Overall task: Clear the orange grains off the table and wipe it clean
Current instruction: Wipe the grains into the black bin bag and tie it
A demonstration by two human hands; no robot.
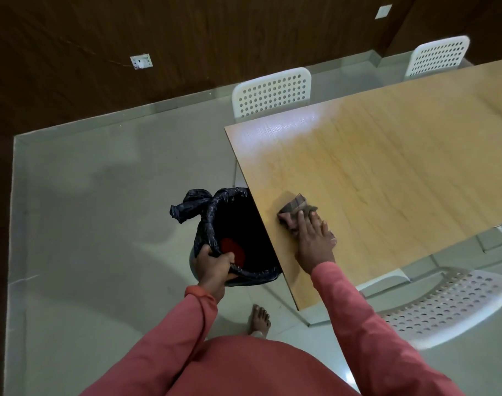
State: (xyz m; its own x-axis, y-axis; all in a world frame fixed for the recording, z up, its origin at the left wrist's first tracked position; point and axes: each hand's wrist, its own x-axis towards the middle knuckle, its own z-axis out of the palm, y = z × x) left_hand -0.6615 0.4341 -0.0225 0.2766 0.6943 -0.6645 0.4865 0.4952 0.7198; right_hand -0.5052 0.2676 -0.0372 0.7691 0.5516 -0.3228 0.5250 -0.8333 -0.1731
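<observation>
A light wooden table (386,155) fills the right half of the view. My right hand (314,240) lies flat with straight fingers on a crumpled brownish cloth (296,207), pressing it on the tabletop close to the left edge. A bin lined with a black bag (215,221) stands on the floor partly under that edge. My left hand (214,265) grips the bin's near rim and the bag. A patch of orange grains (233,250) shows deep inside the bin. I see no grains on the tabletop.
White perforated chairs stand around the table: one at the far side (272,92), another at the far right (439,55), one near me on the right (443,304). A bare foot (260,317) rests on the pale tiled floor (101,210). Dark wooden walls lie beyond.
</observation>
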